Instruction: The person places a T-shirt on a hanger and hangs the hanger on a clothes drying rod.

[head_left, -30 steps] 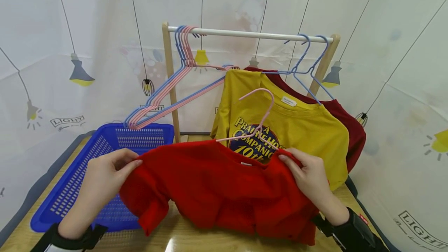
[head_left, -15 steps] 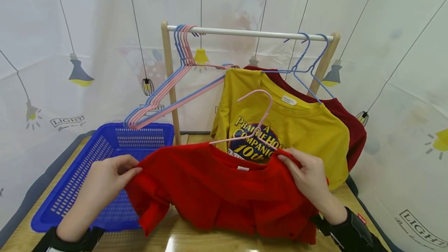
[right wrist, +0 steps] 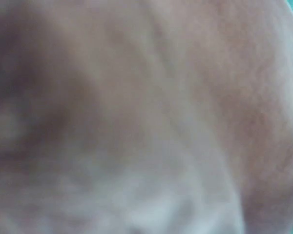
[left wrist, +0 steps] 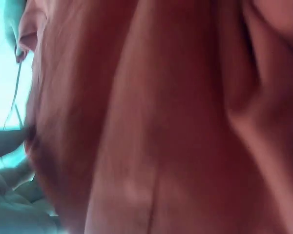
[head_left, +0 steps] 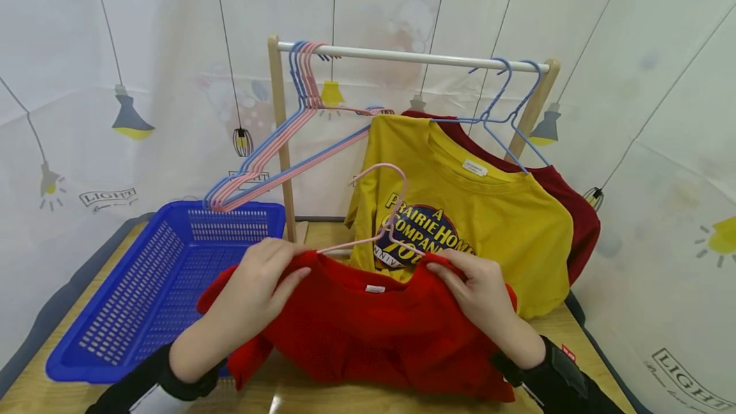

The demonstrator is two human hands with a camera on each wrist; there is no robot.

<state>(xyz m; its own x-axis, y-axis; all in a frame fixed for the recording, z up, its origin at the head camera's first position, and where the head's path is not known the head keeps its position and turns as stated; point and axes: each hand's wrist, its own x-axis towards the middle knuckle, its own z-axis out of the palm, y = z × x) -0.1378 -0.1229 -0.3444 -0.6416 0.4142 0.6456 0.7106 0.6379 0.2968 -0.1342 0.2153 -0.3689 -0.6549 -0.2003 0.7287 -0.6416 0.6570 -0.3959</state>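
Note:
A red shirt (head_left: 356, 324) hangs between my two hands in the head view, its neckline facing up. Out of the neckline rises a pink hanger (head_left: 397, 209); its hook and upper arms show, and the rest is hidden inside the cloth. My left hand (head_left: 259, 286) pinches the shirt by the shoulder beside the collar. At the other side of the collar, my right hand (head_left: 477, 286) pinches the opposite shoulder. Red cloth (left wrist: 161, 122) fills most of the left wrist view, while the right wrist view is a blur of cloth (right wrist: 161, 97).
Behind stands a rack with a white rail (head_left: 402, 56). Blue and pink hangers (head_left: 270, 139) hang at its left, a yellow shirt (head_left: 506, 229) and a dark red shirt (head_left: 581, 229) at its right. A blue basket (head_left: 75, 363) sits on the wooden table (head_left: 581, 363) at left.
My left hand has moved right, from the sleeve side of the red shirt to beside the collar. The hanger and collar have shifted left and slightly down, and my right hand has shifted left.

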